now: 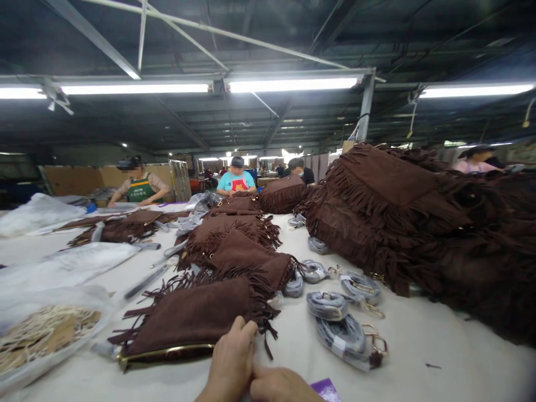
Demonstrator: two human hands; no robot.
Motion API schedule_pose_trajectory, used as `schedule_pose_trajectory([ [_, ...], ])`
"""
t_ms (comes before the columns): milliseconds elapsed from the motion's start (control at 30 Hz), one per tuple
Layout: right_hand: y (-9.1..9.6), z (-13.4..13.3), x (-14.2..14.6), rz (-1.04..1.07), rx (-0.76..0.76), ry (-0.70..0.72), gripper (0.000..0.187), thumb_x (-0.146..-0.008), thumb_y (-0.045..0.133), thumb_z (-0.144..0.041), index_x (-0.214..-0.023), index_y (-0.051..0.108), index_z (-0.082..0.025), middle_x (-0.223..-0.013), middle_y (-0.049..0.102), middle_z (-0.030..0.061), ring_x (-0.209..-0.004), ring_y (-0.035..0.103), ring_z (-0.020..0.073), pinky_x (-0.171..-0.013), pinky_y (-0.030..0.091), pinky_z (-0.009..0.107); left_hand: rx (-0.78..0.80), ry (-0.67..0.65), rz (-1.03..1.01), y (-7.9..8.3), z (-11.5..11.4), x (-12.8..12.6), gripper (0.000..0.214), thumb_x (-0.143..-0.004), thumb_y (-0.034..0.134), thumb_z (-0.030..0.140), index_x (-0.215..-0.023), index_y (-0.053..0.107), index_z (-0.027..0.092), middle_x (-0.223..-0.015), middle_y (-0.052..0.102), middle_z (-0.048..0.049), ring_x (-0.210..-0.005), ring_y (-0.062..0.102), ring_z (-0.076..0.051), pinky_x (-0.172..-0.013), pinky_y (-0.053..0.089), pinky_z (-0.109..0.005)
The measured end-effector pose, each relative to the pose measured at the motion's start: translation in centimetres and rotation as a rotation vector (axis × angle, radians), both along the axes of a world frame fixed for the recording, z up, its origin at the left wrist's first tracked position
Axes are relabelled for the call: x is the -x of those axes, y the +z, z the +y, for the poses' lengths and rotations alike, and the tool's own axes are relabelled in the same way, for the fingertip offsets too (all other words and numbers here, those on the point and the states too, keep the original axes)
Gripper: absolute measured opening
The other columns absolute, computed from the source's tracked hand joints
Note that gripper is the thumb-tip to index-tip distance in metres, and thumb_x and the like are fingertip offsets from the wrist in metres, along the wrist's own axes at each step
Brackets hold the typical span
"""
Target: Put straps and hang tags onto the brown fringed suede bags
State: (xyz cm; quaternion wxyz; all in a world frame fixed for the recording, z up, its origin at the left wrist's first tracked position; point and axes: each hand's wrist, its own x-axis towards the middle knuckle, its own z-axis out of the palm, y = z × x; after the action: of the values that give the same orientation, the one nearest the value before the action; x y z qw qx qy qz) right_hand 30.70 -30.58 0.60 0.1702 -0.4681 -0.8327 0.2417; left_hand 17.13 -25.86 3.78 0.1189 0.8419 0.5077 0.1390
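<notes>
A dark brown fringed bag [196,312] lies on the table before me, its gold zipper along the near edge. My left hand [234,352] is closed at the bag's near right corner, fingers wrapped round the edge by the zipper end. Right beside it, low in the view, my right hand [280,384] has curled fingers against the left hand. What it holds, if anything, is hidden, and the bottom edge cuts it off. A purple piece [325,391] shows just past my right hand. More fringed bags [251,259] lie in a row behind the near one.
Wrapped coiled straps with gold clasps [343,335] lie right of the bags. A tall heap of brown fringed bags [385,206] fills the right side. At left are a plastic bag of pale cords [50,335] and white plastic sheets [75,262]. Several people work across the table.
</notes>
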Motion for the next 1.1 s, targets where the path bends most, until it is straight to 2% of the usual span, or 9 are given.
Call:
schedule_pose_trajectory([
  [67, 1.6, -0.4, -1.3, 0.213, 0.093, -0.018, 0.008, -0.076, 0.063, -0.023, -0.071, 0.069, -0.021, -0.073, 0.066, -0.002, -0.068, 0.06, 0.0154, -0.056, 0.038, 0.02, -0.038, -0.135, -0.18, -1.0, 0.4, 1.1, 0.03, -0.08, 0.039, 0.001, -0.086, 0.061, 0.02, -0.091, 0.059, -0.0054, -0.083, 0.063, -0.018, -0.072, 0.044, -0.024],
  [133, 3.4, -0.5, -2.6, 0.403, 0.193, -0.13, 0.015, -0.077, 0.056, -0.019, -0.071, 0.069, -0.019, -0.06, 0.058, -0.0042, -0.06, 0.055, 0.0126, -0.053, 0.036, 0.019, -0.066, -0.242, -0.344, -1.8, 0.8, 2.4, 0.024, -0.08, 0.039, 0.004, -0.079, 0.058, 0.019, -0.084, 0.057, -0.0043, -0.08, 0.061, -0.017, -0.071, 0.044, -0.023],
  [200, 4.8, -0.2, -3.4, 0.483, 0.218, -0.241, 0.02, -0.079, 0.051, -0.019, -0.068, 0.068, -0.017, -0.053, 0.052, -0.0048, -0.052, 0.049, 0.0108, -0.049, 0.033, 0.019, -0.067, -0.257, -0.439, -2.1, 0.9, 3.4, 0.018, -0.079, 0.043, 0.007, -0.074, 0.055, 0.019, -0.078, 0.056, -0.0031, -0.075, 0.058, -0.017, -0.068, 0.043, -0.024],
  [267, 5.3, 0.4, -3.6, 0.463, 0.133, -0.298, 0.025, -0.081, 0.05, -0.019, -0.063, 0.066, -0.016, -0.051, 0.049, -0.0049, -0.05, 0.046, 0.0102, -0.049, 0.031, 0.02, -0.037, -0.215, -0.477, -1.9, 0.7, 3.9, 0.013, -0.076, 0.047, 0.008, -0.071, 0.053, 0.019, -0.073, 0.055, -0.0015, -0.07, 0.056, -0.017, -0.064, 0.042, -0.024],
  [367, 5.0, 1.3, -3.0, 0.375, -0.038, -0.317, 0.026, -0.081, 0.052, -0.017, -0.059, 0.065, -0.016, -0.051, 0.051, -0.0046, -0.053, 0.047, 0.0104, -0.051, 0.03, 0.021, 0.016, -0.175, -0.489, -1.4, 0.0, 4.0, 0.011, -0.079, 0.053, 0.017, -0.069, 0.052, 0.02, -0.073, 0.055, -0.0008, -0.067, 0.054, -0.016, -0.061, 0.041, -0.024],
  [467, 4.2, 1.7, -2.2, 0.352, -0.122, -0.306, 0.021, -0.082, 0.055, -0.017, -0.07, 0.073, -0.019, -0.06, 0.064, -0.0029, -0.059, 0.055, 0.0117, -0.056, 0.033, 0.021, 0.001, -0.127, -0.545, -1.6, -0.7, 3.8, 0.022, -0.084, 0.055, 0.027, -0.063, 0.048, 0.021, -0.074, 0.055, -0.0013, -0.069, 0.053, -0.016, -0.063, 0.041, -0.024],
  [567, 3.5, 1.6, -1.7, 0.344, -0.121, -0.312, 0.019, -0.08, 0.058, -0.016, -0.078, 0.076, -0.022, -0.067, 0.072, -0.0016, -0.062, 0.062, 0.0129, -0.059, 0.036, 0.021, -0.049, -0.09, -0.608, -2.3, -1.1, 3.7, 0.025, -0.081, 0.052, 0.023, -0.059, 0.041, 0.021, -0.073, 0.054, -0.0011, -0.069, 0.052, -0.016, -0.065, 0.041, -0.025],
  [800, 2.6, 1.2, -0.9, 0.417, -0.238, -0.316, 0.015, -0.077, 0.059, -0.015, -0.071, 0.071, -0.02, -0.064, 0.07, -0.0008, -0.059, 0.061, 0.0128, -0.057, 0.036, 0.021, -0.12, -0.053, -0.576, -3.1, -2.0, 3.3, 0.019, -0.072, 0.047, 0.009, -0.062, 0.038, 0.023, -0.068, 0.05, 0.0013, -0.064, 0.049, -0.015, -0.061, 0.037, -0.024],
  [1100, 0.8, 0.6, -0.5, 0.393, -0.376, -0.181, 0.014, -0.083, 0.057, -0.021, -0.073, 0.066, -0.019, -0.064, 0.067, 0.0008, -0.058, 0.06, 0.0141, -0.057, 0.038, 0.022, -0.01, 0.022, -0.586, -3.0, -2.9, 3.5, 0.015, -0.069, 0.046, 0.01, -0.064, 0.041, 0.023, -0.067, 0.051, 0.0021, -0.063, 0.049, -0.015, -0.062, 0.037, -0.024],
])
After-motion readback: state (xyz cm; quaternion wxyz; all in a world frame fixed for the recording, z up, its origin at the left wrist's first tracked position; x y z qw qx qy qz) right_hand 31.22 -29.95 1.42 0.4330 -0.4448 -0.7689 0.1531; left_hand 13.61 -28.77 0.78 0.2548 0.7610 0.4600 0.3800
